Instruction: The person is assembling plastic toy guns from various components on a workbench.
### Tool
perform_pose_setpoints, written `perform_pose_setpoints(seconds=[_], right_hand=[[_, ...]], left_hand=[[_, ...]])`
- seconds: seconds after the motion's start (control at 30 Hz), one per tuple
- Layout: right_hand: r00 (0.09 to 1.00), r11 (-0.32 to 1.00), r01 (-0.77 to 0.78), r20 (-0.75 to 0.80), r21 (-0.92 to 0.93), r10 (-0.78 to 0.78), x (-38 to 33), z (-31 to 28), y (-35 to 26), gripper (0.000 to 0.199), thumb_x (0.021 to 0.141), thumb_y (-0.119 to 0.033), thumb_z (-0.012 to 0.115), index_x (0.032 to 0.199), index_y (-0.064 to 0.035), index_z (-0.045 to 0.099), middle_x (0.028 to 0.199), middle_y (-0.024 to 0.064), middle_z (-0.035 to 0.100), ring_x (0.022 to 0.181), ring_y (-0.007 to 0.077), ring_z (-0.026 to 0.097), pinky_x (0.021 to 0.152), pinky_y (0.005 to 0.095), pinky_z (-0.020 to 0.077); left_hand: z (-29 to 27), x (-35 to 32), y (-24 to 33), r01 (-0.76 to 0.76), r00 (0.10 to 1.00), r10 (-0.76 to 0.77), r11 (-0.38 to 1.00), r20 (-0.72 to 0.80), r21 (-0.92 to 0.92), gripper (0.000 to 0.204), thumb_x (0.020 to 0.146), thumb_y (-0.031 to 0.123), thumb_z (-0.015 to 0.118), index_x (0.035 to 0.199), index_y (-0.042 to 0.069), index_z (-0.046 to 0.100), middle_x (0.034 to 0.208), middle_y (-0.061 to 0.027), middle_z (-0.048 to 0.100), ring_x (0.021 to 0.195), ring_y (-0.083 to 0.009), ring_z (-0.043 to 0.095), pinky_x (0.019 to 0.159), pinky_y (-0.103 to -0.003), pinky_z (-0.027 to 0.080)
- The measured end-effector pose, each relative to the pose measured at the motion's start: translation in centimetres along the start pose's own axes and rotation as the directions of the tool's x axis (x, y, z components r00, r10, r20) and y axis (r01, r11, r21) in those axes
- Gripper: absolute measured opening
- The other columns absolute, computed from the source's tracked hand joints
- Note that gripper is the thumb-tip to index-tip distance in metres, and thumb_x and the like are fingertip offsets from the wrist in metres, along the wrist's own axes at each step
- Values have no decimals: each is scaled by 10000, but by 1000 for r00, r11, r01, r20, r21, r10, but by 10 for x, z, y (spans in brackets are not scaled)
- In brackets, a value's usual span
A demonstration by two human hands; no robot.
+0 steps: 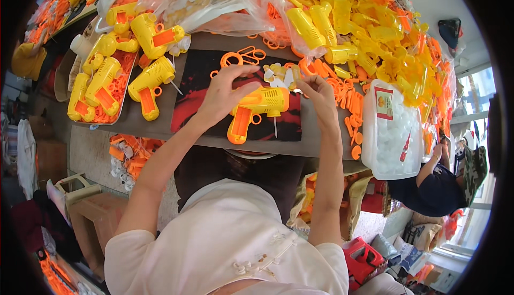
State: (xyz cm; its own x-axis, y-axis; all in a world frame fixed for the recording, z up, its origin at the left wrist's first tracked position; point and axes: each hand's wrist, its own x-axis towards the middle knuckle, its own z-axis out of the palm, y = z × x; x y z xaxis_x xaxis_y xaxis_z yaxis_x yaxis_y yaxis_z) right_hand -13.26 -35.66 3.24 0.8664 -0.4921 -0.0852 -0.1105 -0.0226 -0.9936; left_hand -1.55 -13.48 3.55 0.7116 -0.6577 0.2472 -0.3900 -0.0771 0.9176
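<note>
A yellow toy gun body (pixel 262 102) with an orange handle lies on the dark red-and-black mat (pixel 198 81) in front of me. A thin metal rod sticks out of its near side. At its left end is my left hand (pixel 222 94), thumb and forefinger spread apart; the thumb reaches over the yellow shell, and I cannot tell whether it touches. Above the toy's right end my right hand (pixel 319 98) has its fingertips pinched together. What they hold, if anything, is too small to make out. Small whitish translucent parts (pixel 281 75) lie beside those fingertips.
Several similar toy bodies (pixel 152 83) stand at left, some in a tray of orange parts. Yellow shells (pixel 369 38) are heaped at far right. A white tub (pixel 393 134) holds clear pieces and a red screwdriver (pixel 407 146). Another person (pixel 436 185) works at right.
</note>
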Motion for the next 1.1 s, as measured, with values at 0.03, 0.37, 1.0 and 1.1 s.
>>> perform_pose_setpoints(seconds=[0.03, 0.37, 1.0, 1.1], right_hand=[[1000, 1000, 5, 5, -1, -5, -5, 2, -6, 130, 864, -122, 685, 907, -33, 601, 803, -23, 590, 748, 53, 523, 698, 209, 395], [964, 903, 237, -28, -358, -264, -47, 11, -43, 191, 849, -113, 694, 990, -18, 607, 897, 22, 607, 861, 102, 560, 762, 248, 431], [977, 973, 136, -140, -186, -164, -44, 25, 13, 179, 806, -185, 719, 798, -28, 634, 1175, 81, 472, 1112, 183, 460, 967, 309, 353], [971, 968, 134, -169, -213, -172, -44, 28, 19, 155, 819, -169, 713, 806, -33, 639, 1217, 75, 454, 1162, 171, 439, 976, 302, 361]], left_hand=[[10, 10, 2, -53, 999, 53, 997, -9, -59, 425, 839, 230, 717, 1194, 24, 605, 1086, -104, 635, 965, -169, 609, 862, -301, 474], [44, 39, 35, -147, 964, 139, 989, 224, 17, 468, 810, 117, 694, 1251, 76, 544, 851, -18, 658, 824, -118, 590, 815, -291, 456], [-18, -24, 0, -333, 943, 281, 788, 178, 519, 237, 752, 194, 743, 960, 99, 682, 990, -12, 618, 987, -209, 558, 937, -366, 372], [-16, -24, -6, -338, 940, 313, 808, 135, 483, 222, 747, 183, 745, 943, 104, 676, 967, -1, 611, 965, -196, 558, 923, -363, 371]])
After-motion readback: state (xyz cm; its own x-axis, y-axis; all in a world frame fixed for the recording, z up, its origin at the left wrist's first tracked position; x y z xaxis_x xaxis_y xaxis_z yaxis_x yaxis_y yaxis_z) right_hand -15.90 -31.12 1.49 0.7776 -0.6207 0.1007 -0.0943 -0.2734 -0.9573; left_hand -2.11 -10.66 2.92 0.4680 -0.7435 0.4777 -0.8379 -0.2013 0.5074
